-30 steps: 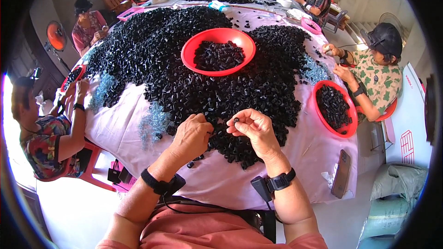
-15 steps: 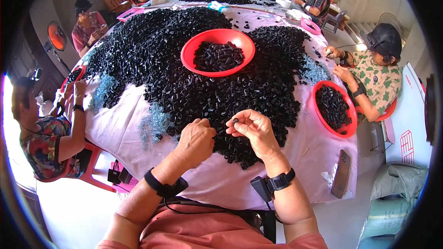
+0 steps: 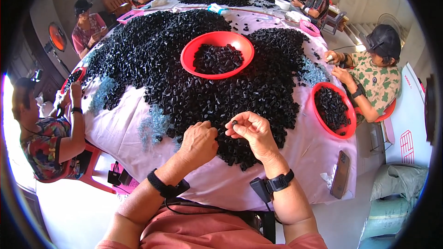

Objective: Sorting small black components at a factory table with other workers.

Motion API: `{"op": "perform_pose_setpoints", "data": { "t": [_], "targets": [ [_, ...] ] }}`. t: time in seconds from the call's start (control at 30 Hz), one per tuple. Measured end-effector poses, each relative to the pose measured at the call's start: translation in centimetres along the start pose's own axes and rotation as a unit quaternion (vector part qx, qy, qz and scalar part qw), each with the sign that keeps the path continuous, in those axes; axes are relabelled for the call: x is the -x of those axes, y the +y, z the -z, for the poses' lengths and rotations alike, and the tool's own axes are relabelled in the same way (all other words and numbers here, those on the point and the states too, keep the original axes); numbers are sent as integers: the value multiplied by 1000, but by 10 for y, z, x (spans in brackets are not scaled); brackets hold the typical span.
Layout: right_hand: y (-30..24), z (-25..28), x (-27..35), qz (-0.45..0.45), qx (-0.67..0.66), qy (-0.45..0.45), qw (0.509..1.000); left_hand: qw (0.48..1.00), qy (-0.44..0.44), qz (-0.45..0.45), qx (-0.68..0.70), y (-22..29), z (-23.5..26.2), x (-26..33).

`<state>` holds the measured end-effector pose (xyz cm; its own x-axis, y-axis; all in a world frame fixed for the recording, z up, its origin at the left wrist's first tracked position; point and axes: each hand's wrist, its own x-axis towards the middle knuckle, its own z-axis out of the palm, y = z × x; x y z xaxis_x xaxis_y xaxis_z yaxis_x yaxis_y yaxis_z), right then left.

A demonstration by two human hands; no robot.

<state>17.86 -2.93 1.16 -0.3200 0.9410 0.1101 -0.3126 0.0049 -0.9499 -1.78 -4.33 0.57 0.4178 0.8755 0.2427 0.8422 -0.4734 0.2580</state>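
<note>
My right hand pinches a small black ring-like piece between thumb and fingertips, above the near edge of the pile. My left hand is curled closed just to its left, back of the hand up; whatever its fingers hold is hidden. Under and beyond both hands spreads a large heap of small black pieces, apparently short hollow plastic parts. A red bowl, partly filled with similar black pieces, sits on the heap ahead of my hands.
A second red bowl of black pieces stands at right, near a phone on the pink tablecloth. Clear bluish strands lie left of my hands. A person sits at right, another at left; several more sit farther along.
My left hand has shifted slightly right and down. The right hand keeps its pinch on the black piece, almost unmoved. The person at left has moved a hand slightly.
</note>
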Motion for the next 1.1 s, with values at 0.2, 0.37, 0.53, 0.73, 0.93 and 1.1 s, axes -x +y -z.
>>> {"op": "perform_pose_setpoints", "data": {
  "t": [0.2, 0.37, 0.53, 0.73, 0.93, 1.1],
  "targets": [
    [1, -2, 0, -5, 19, 3, 1000, 989, 59, 18, 138, -2, 15, -4],
    [4, 0, 0, -5, 21, -1, 1000, 972, 80, 14, 220, 13, 36, -10],
    [9, 1, -1, -8, -4, -12, 1000, 959, 97, 13, 265, 24, 47, -16],
    [9, 0, -1, 1, 3, -9, 1000, 969, 157, -46, 184, 28, 40, -24],
    [11, 1, -2, 20, 26, 3, 999, 973, 162, -66, 148, 35, 40, -27],
    [13, 2, 0, 17, 3, 18, 1000, 974, 162, -35, 157, 43, 40, -27]
  ]
}}
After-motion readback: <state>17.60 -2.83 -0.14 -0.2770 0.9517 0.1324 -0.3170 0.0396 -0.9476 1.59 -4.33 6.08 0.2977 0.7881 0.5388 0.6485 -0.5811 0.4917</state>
